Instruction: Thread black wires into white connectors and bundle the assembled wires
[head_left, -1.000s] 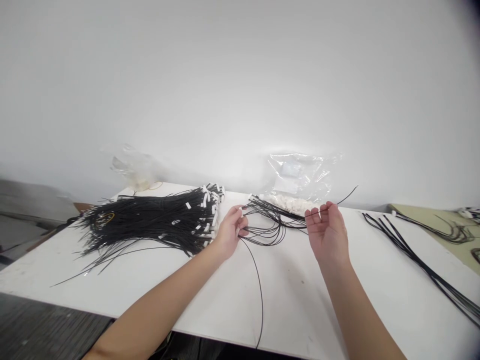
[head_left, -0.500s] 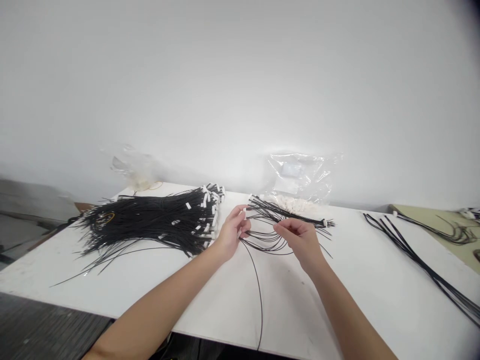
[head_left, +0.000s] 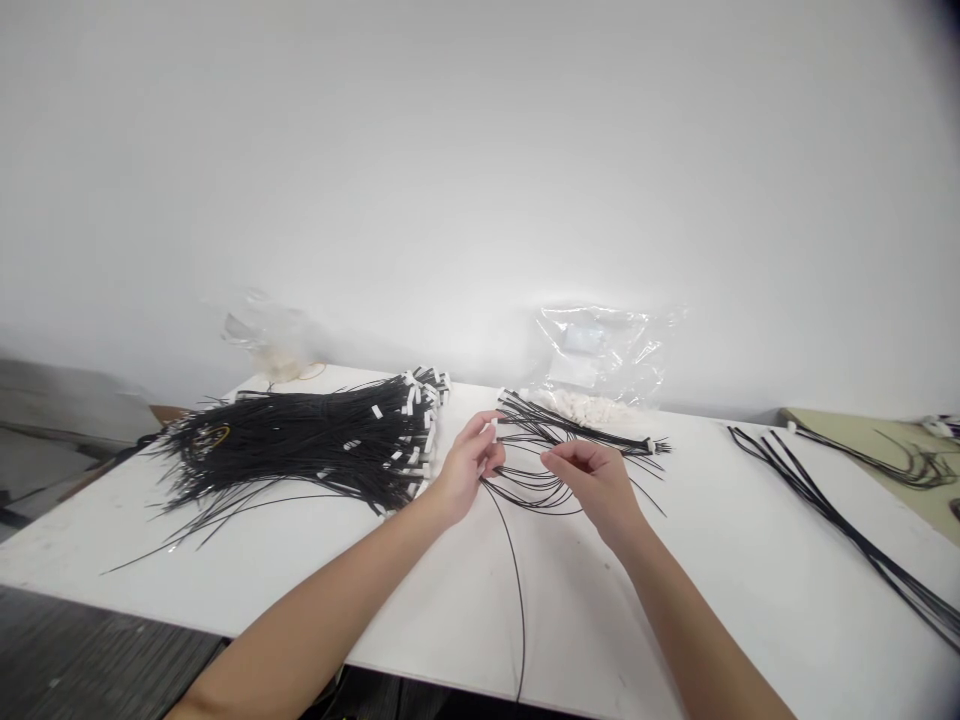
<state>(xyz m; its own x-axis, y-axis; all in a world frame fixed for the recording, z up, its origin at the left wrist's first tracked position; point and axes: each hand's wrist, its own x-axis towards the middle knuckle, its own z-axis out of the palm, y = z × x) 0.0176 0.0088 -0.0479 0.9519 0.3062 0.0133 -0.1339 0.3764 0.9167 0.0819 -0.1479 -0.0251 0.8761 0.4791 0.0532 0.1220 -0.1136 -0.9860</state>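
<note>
My left hand (head_left: 466,462) pinches the white connector end of a thin black wire (head_left: 515,570) that runs down over the table's front edge. My right hand (head_left: 592,480) is curled just to its right, fingertips pinched over a small loose bunch of black wires (head_left: 547,440). Whether it grips one of them I cannot make out. The two hands are a short gap apart above the white table (head_left: 465,590).
A big pile of black wires with white connectors (head_left: 307,440) lies at the left. A clear bag of white connectors (head_left: 596,375) stands behind the hands, another clear bag (head_left: 270,340) at the back left. Long black wires (head_left: 840,510) lie at the right.
My right hand, open and palm-up at the right a second ago, has turned over, closed and come left toward my left hand. The left hand has hardly moved.
</note>
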